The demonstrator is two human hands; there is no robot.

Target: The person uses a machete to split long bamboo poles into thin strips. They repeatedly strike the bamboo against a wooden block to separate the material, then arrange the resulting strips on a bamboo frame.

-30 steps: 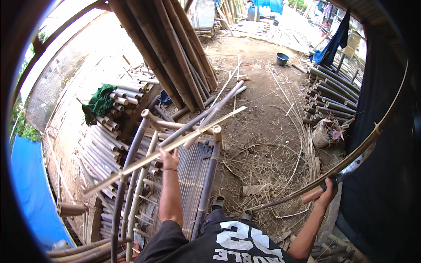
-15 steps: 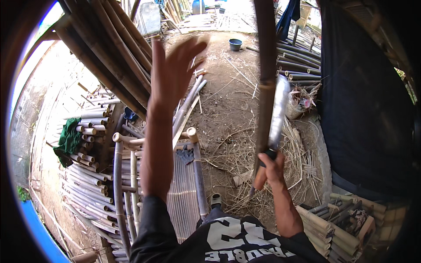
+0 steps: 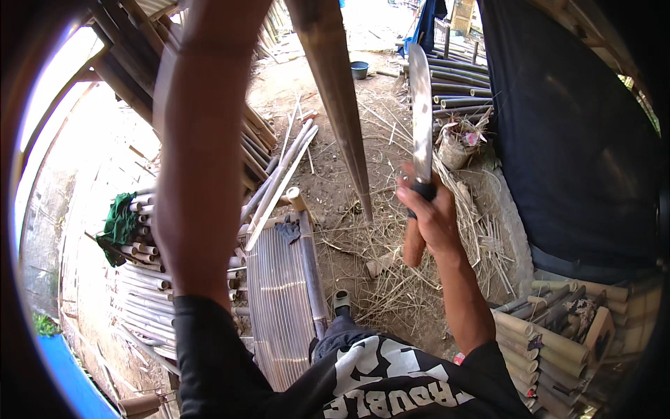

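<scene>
My right hand is closed round the wooden handle of a machete, its long blade pointing up. A black collar joins blade and handle. Left of the blade, a dark bamboo pole slants up from a tip above the littered ground and runs out of the top edge. My left forearm rises steeply, large and blurred, past the top edge; the hand itself is out of the picture, so any hold on the pole is hidden. By my left arm stands a bamboo bench with a slatted top and a grey cloth on it.
Cut bamboo lengths are stacked at left, with a green cloth on top. More poles lie at far right beside a sack. Black sheeting hangs at right. Bamboo shavings litter the ground; a dark bucket stands beyond.
My left hand, spread and in view before, has risen out past the top edge. The bamboo pole has shifted left, away from the machete. The machete stays in my right hand.
</scene>
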